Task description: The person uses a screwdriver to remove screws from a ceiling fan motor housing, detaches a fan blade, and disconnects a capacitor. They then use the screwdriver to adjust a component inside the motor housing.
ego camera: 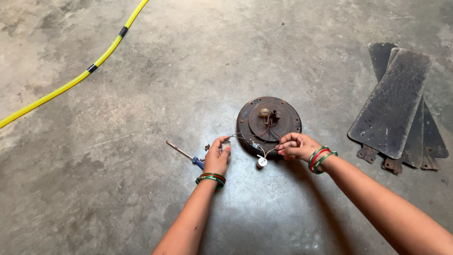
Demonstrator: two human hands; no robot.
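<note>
A long yellow hose with black bands (75, 80) lies on the grey concrete floor (188, 61). It runs from the top edge of the floor down to the left edge. Three dark, dusty, flat metal fan blades (396, 104) lie in a pile near the right edge of the floor. They overlap each other. Their small rusty brackets (377, 158) point toward the bottom edge.
</note>
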